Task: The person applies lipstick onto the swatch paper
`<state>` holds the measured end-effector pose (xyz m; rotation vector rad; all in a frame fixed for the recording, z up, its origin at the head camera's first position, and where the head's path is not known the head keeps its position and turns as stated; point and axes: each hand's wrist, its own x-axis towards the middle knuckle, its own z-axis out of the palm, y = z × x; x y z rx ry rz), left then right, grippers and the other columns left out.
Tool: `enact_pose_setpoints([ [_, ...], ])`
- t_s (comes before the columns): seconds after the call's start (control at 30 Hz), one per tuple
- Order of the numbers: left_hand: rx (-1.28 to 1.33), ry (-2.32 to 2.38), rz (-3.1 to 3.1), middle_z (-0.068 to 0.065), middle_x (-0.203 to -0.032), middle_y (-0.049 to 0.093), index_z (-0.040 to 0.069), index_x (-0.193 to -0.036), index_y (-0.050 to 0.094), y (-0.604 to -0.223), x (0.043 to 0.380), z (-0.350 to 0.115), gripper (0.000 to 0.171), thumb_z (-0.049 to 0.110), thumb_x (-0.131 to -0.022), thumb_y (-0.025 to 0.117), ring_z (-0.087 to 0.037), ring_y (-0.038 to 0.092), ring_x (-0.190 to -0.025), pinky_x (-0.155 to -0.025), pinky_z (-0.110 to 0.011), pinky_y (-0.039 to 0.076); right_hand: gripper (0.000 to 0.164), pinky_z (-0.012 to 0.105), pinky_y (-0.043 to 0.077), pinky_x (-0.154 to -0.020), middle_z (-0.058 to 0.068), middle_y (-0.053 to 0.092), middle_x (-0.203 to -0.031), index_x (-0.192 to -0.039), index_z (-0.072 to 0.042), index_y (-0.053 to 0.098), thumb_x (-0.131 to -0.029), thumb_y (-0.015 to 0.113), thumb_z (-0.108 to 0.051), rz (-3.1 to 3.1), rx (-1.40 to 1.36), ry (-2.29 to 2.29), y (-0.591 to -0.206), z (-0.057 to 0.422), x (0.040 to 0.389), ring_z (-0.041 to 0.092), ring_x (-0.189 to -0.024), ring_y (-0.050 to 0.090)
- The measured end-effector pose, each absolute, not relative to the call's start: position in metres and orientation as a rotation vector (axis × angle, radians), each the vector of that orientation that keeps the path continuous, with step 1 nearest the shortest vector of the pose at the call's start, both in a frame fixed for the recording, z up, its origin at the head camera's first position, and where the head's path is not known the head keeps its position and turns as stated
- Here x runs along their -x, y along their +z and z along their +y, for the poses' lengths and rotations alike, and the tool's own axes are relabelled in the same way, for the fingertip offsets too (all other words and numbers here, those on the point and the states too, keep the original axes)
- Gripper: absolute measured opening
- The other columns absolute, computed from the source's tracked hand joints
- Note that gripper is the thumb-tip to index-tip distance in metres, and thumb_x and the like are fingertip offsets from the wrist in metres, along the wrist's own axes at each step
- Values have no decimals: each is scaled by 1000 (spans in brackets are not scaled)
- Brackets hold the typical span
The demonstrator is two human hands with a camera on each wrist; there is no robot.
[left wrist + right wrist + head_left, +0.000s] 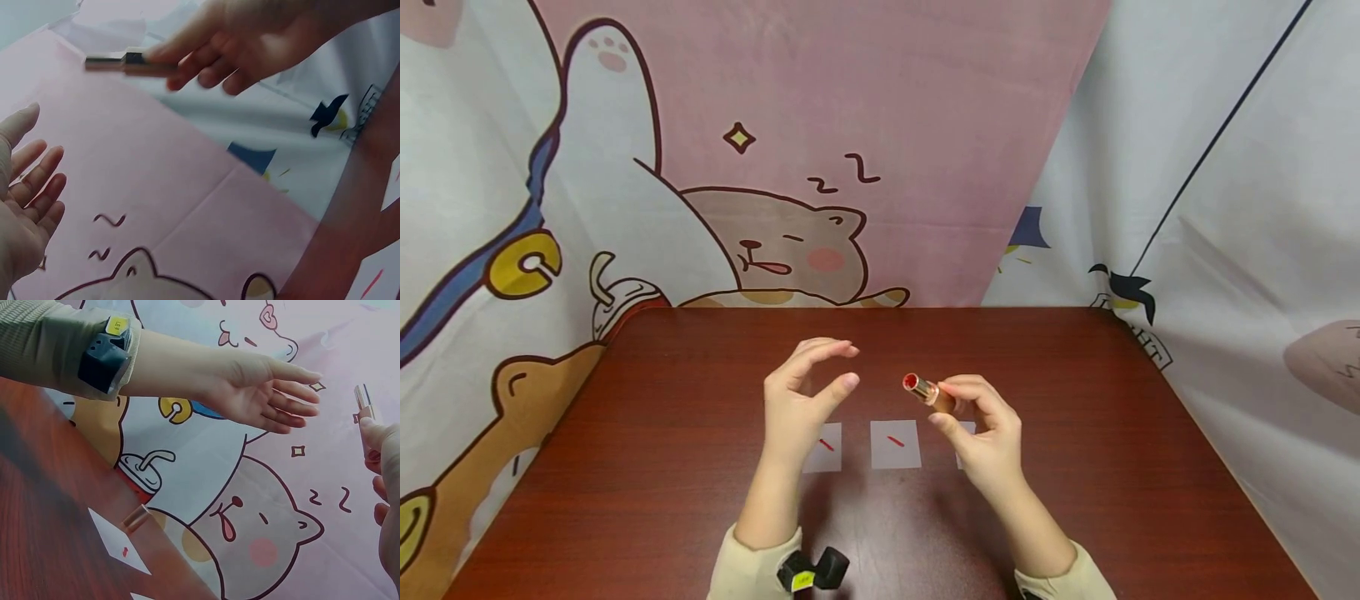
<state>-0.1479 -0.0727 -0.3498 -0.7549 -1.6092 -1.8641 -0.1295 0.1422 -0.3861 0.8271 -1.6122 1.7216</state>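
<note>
My right hand (988, 433) pinches a gold lipstick (929, 393) between thumb and fingers. Its red end points up and left toward the other hand, and the red barely shows above the tube rim. To the left, my left hand (797, 400) is raised with loosely bent fingers and thumb apart, holding nothing. A gap separates it from the lipstick, as the left wrist view also shows. Under the hands lie a middle paper card (883, 458) and a left paper card (831, 459), each with a short red stroke. The right card (966, 427) is mostly hidden by my right hand.
A small copper-coloured cylinder (136, 517) lies on the dark red-brown table (700, 367) beside a card in the right wrist view. Printed cartoon cloth (925, 125) hangs behind and along the sides. A black wrist device (812, 571) sits on my left sleeve.
</note>
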Motion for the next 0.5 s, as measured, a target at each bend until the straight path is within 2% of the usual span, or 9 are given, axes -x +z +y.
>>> enact_pose_setpoints([
  [0.27,598,-1930,-1560,-13,-98,68,-14,-107,64,-350,155,-104,29,-10,-78,71,-26,59,-101,-94,-33,42,29,23,43,-65,14,64,-96,-99,10,65,-80,77,-8,-1615,-823,1718,-387,142,130,15,-83,58],
  [0.33,545,-1936,-1585,-12,-99,68,-13,-108,64,-352,156,-113,29,-10,-79,70,-25,58,-102,-77,-24,49,30,23,43,-65,14,64,-96,-100,10,64,-80,77,-8,-1613,-824,1723,-387,142,130,15,-83,58],
  [0.37,517,-1935,-1602,-11,-100,68,-13,-108,63,-353,157,-118,30,-10,-80,70,-25,58,-102,-73,-22,49,29,23,43,-65,14,64,-96,-100,10,65,-80,77,-8,-1613,-824,1724,-387,142,130,15,-83,58],
  [0.5,420,-1935,-1641,-9,-100,69,-12,-110,63,-357,160,-134,30,-9,-81,70,-23,57,-103,-73,-21,47,30,24,42,-64,14,64,-96,-100,10,64,-80,77,-7,-1617,-822,1720,-387,142,130,15,-83,57],
])
